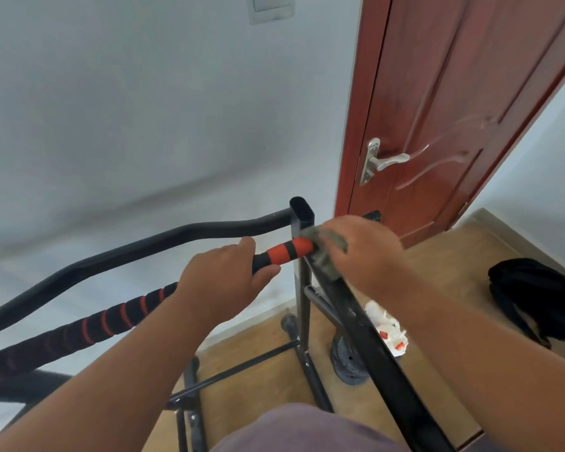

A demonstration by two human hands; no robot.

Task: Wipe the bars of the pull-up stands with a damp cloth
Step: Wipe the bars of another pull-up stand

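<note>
Head view of a pull-up stand (302,288) on a wooden floor (444,275), beside a white wall (111,109) and a red-brown door (437,109) with a metal handle (385,161). The left hand (222,285) is wrapped around the padded bar (284,252), fingers over the top and thumb underneath, where the black grip gives way to orange bands. The right hand (362,252) grips a grey-green cloth (327,246) and presses it against the end of that bar, where it meets the black upright post. A second, bare black bar (177,236) curves behind, joined to the same post near its open top. On the floor lie a crumpled white bag (388,327) near the stand's foot and a black bundle (535,298) close to the right edge.
</note>
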